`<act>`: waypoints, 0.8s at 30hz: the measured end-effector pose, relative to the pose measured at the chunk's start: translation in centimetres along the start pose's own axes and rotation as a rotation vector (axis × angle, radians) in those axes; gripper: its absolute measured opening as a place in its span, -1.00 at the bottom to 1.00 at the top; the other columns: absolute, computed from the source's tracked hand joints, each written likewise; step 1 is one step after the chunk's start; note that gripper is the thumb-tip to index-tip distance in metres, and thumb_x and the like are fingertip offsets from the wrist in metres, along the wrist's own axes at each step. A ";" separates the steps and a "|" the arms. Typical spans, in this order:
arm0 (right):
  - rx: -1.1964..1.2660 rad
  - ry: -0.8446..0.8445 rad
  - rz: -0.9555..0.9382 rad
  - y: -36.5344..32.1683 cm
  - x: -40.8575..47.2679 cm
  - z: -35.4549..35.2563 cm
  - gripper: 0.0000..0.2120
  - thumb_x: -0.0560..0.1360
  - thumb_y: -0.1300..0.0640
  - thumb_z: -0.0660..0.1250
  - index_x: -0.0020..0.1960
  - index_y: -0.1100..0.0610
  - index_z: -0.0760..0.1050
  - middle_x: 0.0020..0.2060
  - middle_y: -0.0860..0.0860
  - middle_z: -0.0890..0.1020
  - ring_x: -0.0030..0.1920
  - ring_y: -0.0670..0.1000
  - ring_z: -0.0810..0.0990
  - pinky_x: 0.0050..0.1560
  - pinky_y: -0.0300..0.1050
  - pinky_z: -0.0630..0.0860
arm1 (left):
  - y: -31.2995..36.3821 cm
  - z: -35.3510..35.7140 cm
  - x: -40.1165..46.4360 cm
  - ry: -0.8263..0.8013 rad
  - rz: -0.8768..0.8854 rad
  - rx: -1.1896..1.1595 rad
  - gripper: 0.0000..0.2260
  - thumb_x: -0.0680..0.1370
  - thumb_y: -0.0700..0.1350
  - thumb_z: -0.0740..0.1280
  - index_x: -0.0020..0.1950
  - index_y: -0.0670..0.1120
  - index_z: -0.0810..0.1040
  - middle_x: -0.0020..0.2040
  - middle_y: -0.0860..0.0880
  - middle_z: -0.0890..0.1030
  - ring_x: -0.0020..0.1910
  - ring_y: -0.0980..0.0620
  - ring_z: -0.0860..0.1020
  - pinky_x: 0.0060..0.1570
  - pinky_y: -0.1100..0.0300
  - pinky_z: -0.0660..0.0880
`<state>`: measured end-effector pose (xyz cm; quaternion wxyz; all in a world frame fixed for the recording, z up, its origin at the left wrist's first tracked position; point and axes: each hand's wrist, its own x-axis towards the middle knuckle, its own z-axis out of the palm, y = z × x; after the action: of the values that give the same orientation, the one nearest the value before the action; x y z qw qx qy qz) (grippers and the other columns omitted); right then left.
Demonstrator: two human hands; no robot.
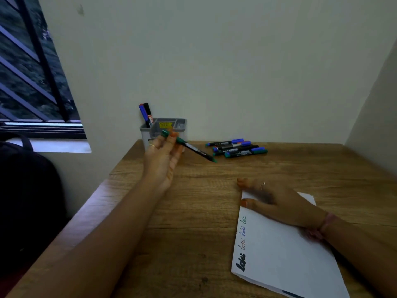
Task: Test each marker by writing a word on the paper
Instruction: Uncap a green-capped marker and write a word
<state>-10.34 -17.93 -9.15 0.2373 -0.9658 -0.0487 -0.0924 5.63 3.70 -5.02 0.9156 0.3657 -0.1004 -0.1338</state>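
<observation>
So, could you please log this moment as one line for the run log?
left hand: holds green marker above desk | right hand: flat on paper | paper: four words | holder: two markers

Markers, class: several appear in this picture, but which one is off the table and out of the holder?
The green marker, pinched in the left hand. The others lie grouped on the table or stand in the grey holder.

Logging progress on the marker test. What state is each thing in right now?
Left hand: holds green marker.
Green marker: capped, tilted, off the desk.
Right hand: flat on paper.
Paper: four words written along its left edge.
Marker pile: capped, lying on desk.
Holder: two markers upright inside.
</observation>
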 end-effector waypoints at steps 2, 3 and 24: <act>0.003 -0.086 0.028 -0.1 0.1 0.1 -0.45 0.42 -0.36 0.16 0.36 -0.22 0.24 0.35 -0.30 0.30 0.31 -0.39 0.26 0.39 -0.25 0.26 | 1.5 -0.9 1.3 0.048 0.083 0.007 -0.74 0.53 -0.23 0.29 0.21 -0.21 0.49 0.13 -0.13 0.59 0.11 0.00 0.58 0.05 0.15 0.58; 0.006 -0.098 0.042 -0.1 0.1 0.1 -0.42 0.40 -0.36 0.16 0.36 -0.20 0.24 0.34 -0.31 0.28 0.30 -0.41 0.24 0.39 -0.28 0.23 | 2.2 -1.2 1.8 0.067 0.119 0.020 -0.76 0.54 -0.23 0.28 0.21 -0.20 0.49 0.16 -0.14 0.58 0.11 0.00 0.58 0.07 0.13 0.56; 0.071 -0.105 0.064 0.7 0.8 0.5 -0.35 0.21 -0.59 0.10 0.24 -0.38 0.25 0.29 -0.45 0.26 0.31 -0.47 0.21 0.37 -0.42 0.13 | 7.4 -4.3 15.5 0.304 0.489 0.598 -0.66 0.55 -0.26 0.28 0.33 -0.24 0.42 0.13 -0.09 0.52 0.08 0.06 0.50 0.15 0.18 0.50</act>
<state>-9.41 -18.27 -9.68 0.2715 -0.9613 -0.0332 -0.0322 22.71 6.71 -1.58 0.7783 0.5964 -0.0825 0.1782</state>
